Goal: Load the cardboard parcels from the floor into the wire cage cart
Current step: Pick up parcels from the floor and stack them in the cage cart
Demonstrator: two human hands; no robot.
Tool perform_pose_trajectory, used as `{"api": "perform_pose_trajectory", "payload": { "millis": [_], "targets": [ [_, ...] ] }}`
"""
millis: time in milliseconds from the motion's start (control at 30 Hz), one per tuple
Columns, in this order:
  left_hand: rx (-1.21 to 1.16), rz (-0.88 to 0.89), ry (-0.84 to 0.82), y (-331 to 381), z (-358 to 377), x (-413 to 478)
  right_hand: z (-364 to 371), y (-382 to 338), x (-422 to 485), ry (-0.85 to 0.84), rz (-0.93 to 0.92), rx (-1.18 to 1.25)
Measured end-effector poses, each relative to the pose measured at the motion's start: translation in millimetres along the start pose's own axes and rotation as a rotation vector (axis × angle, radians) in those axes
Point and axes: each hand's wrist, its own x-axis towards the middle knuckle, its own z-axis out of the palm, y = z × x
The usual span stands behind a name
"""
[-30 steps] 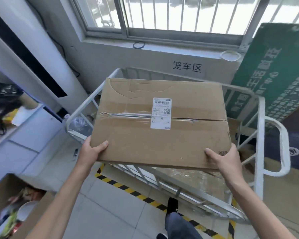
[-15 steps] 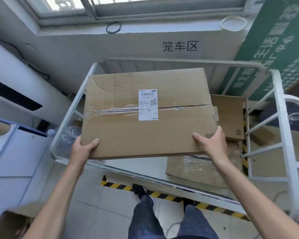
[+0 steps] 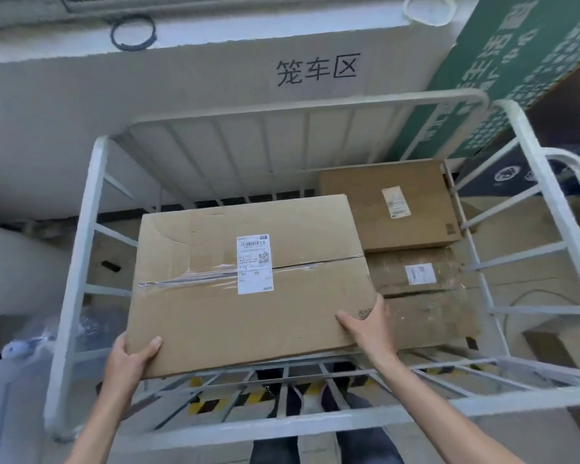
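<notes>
2 hands, left hand (image 3: 130, 360) and right hand (image 3: 370, 324), clamp the parcel (image 3: 215, 324) inside the cage cart (image 3: 80, 262).

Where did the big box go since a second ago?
The big box went forward over the near rail and down into the cart. The left hand and right hand still grip its near corners; nothing was let go. The plain box and wrapped box already inside stayed put.

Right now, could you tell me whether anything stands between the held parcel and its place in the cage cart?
Nothing visible does. The held parcel hangs inside the cage cart, left side; the plain parcel and the wrapped parcel lie to its right. Underneath is hidden.
</notes>
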Motion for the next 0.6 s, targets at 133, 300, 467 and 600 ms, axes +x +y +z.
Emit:
{"api": "perform_pose_trajectory", "payload": {
  "millis": [133, 300, 467, 600],
  "targets": [
    [0.050, -0.082, 0.029, -21.8, -4.5, 34.6, 44.3, 1.2, 16.2, -0.059, 0.053, 0.009],
    [0.093, -0.153, 0.047, -48.7, 9.8, 83.4, 95.0, 5.8, 60.2, -0.121, 0.081, 0.019],
    [0.097, -0.196, 0.002, -79.3, 47.4, 154.1, 144.6, 15.9, 127.5, -0.100, 0.071, -0.043],
    [0.120, -0.143, -0.018, -111.9, 85.8, 230.6, 192.7, 31.2, 192.4, -0.077, 0.040, -0.063]
  ]
}}
